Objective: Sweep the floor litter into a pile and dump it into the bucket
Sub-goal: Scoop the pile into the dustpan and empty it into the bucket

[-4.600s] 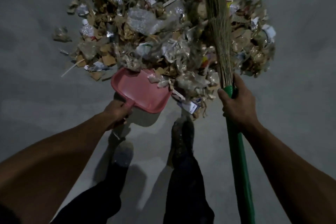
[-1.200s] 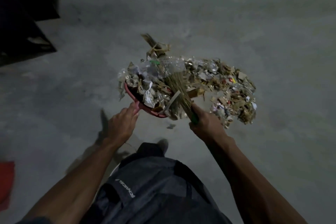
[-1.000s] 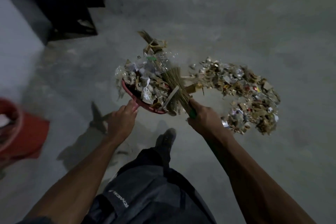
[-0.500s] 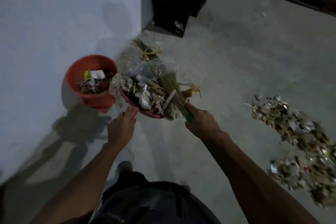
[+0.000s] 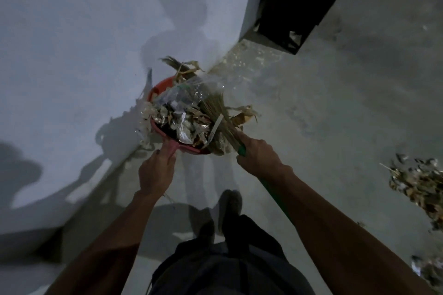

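Since half a second ago the loaded dustpan [image 5: 189,148] has come over the red bucket [image 5: 161,86] at frame centre, against the wall [image 5: 72,43]. Left hand [image 5: 155,170] fingers grip its handle; right hand [image 5: 257,154] clenches the broom [image 5: 215,112], pinning litter [image 5: 182,117]. Open floor [image 5: 335,115] lies right, the remaining pile [image 5: 417,182] at the right edge.

Dustpan [image 5: 191,149] w/ litter [image 5: 182,117] on it, over bucket [image 5: 160,87] by wall [image 5: 72,55]; broom [image 5: 215,112] on top. Leftover pile [image 5: 417,182] on floor, far right.

Both hands [image 5: 157,170] [image 5: 257,157] forward, fingers curled.
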Demonstrator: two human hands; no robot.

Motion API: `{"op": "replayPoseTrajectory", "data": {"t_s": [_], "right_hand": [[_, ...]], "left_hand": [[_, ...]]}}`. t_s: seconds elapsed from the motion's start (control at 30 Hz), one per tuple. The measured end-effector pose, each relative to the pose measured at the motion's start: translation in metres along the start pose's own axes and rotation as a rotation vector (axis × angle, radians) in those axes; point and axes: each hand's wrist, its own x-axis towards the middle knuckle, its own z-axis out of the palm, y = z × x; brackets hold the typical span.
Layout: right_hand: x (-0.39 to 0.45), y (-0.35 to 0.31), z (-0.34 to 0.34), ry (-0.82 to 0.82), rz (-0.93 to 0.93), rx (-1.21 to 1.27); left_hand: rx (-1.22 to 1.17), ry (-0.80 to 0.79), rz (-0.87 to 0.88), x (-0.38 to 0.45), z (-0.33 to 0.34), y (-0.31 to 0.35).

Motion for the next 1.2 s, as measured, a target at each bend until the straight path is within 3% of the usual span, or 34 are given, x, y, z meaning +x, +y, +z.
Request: {"op": "replayPoseTrajectory", "data": {"t_s": [0.37,0.87,0.97,1.2], "right_hand": [[0.125,-0.026,-0.004,-0.158,-0.058,0.029],[0.247,-0.088,0.055,-0.263,0.317,0.232],[0.272,-0.098,0.070,-0.286,0.388,0.263],[0.324,-0.093,0.102,-0.306,0.467,0.292]], "left_hand": [[0.075,-0.067,-0.125,0.100,-0.004,-0.022],[0.127,-0.408,0.111,0.280,0.002,-0.085],[0.195,-0.464,0.221,0.316,0.009,-0.095],[0.358,-0.546,0.283,0.375,0.044,-0.095]]}}
